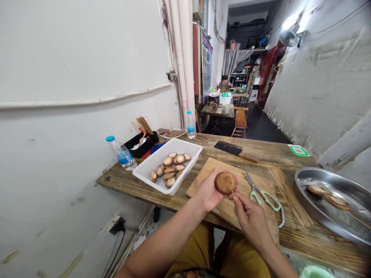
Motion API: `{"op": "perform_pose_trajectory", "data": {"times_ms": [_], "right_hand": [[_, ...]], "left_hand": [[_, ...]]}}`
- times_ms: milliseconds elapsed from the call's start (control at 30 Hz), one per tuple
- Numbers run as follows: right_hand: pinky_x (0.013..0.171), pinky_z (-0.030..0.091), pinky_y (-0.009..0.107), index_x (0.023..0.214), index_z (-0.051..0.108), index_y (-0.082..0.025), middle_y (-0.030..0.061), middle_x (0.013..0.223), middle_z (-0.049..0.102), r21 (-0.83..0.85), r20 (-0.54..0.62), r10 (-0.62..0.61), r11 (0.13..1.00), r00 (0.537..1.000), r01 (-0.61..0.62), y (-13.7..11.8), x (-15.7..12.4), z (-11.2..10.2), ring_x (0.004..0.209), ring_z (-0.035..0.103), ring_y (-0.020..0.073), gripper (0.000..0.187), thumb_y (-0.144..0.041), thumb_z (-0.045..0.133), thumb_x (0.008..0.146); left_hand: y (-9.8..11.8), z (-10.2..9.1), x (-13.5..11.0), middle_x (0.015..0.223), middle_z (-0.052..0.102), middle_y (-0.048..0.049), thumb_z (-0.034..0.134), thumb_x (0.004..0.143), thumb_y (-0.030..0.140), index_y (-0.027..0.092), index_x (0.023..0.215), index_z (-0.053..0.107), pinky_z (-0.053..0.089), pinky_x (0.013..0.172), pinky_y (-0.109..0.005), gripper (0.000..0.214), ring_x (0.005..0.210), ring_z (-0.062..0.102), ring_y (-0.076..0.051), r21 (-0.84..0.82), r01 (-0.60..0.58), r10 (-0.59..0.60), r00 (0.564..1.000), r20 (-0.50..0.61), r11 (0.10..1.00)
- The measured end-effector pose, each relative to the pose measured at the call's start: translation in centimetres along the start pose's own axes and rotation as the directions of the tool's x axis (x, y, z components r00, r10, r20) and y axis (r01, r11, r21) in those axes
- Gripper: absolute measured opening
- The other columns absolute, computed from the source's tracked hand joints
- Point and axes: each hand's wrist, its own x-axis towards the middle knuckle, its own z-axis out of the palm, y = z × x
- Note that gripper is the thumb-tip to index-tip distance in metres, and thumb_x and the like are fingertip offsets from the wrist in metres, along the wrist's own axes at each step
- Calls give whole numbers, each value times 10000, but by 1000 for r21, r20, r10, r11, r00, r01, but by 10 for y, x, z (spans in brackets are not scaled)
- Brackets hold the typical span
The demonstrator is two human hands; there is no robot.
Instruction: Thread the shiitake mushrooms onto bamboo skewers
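Note:
A brown mushroom cap [225, 183] is cupped in my left hand [206, 192], its rounded top facing me. My right hand [251, 217] pinches a thin bamboo skewer [233, 192] at the cap's near edge. A small pale tip shows at the far edge of the cap, so the skewer appears to run through it. Both hands are over a wooden cutting board [203, 178]. Green-handled scissors [259, 192] lie on the board beside my right hand. Loose bamboo skewers [292, 197] are spread on the table to the right.
Several mushrooms sit in a white plastic tub [139, 174] at the left. A steel basin [303, 204] at the right contains skewered mushrooms. Beyond the board lies a cleaver [228, 148]. Water bottles [123, 154] stand near the tub. A person [224, 84] sits far back.

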Motion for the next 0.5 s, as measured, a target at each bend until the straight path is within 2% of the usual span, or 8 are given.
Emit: {"op": "perform_pose_trajectory", "data": {"times_ms": [100, 267, 400, 500], "right_hand": [[450, 398, 232, 871, 649, -156, -9, 506, 517, 43, 26, 32, 999, 999, -33, 0, 1, 1, 502, 538, 160, 339, -418, 435, 873], [399, 283, 219, 860, 603, -154, -57, 507, 376, 129, 91, 99, 986, 991, -110, 2, 0, 9, 424, 360, 109, 350, -442, 408, 883], [397, 244, 215, 822, 577, -165, -71, 511, 326, 162, 151, 146, 972, 978, -170, 7, -1, 14, 420, 306, 97, 350, -470, 416, 874], [399, 230, 218, 889, 574, -150, -72, 515, 324, 162, 176, 187, 963, 966, -216, 18, -4, 15, 423, 302, 99, 367, -490, 438, 857]], "left_hand": [[3, -5, 0, 910, 655, -137, 457, 836, 483, 109, 927, 593, 498, 658, -329, 408, 778, 640, -222, -45, 41, -41, 999, -7, 998], [2, -16, -5, 945, 656, -152, 543, 826, 322, 104, 1018, 573, 492, 665, -298, 292, 858, 639, -227, 18, 9, -8, 999, -47, 1000], [-4, -23, -6, 995, 647, -159, 555, 816, 335, 117, 1012, 566, 496, 674, -311, 293, 912, 632, -248, 10, 1, 0, 999, -51, 1000], [-7, -32, -5, 1063, 630, -169, 513, 836, 352, 123, 1043, 553, 505, 713, -356, 312, 902, 634, -239, 157, -45, 61, 993, -103, 987]]}}
